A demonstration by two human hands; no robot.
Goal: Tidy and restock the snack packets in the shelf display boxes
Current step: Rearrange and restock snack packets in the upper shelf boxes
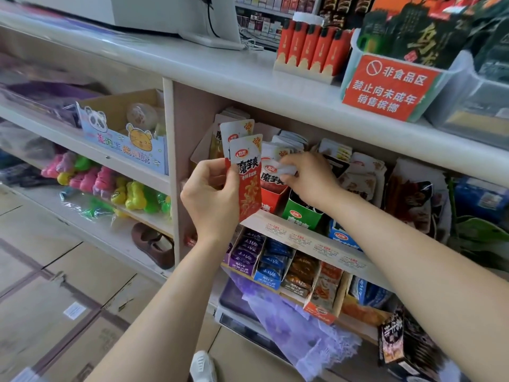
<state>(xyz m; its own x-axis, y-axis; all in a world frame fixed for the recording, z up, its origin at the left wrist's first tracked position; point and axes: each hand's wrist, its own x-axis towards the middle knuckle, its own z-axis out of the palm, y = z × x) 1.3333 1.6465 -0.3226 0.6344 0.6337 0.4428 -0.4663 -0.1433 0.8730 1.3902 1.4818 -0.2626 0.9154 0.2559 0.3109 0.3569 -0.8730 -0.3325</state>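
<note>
My left hand (pixel 212 197) grips two red-and-white snack packets (pixel 246 172) upright in front of the shelf. My right hand (pixel 305 177) reaches into the red display box (pixel 272 198) and pinches the white top of a packet (pixel 286 170) standing in it. More red packets (pixel 271 176) stand in that box. A green display box (pixel 300 213) and a blue one (pixel 344 238) sit to its right, partly hidden by my right wrist and forearm.
The white shelf board (pixel 311 238) carries the boxes; below it stand purple, blue, brown and orange snack boxes (pixel 278 260). Dark snack bags (pixel 413 199) fill the right. A toy box (pixel 129 133) sits left of the divider (pixel 170 161). Lighters (pixel 311 48) stand on the counter.
</note>
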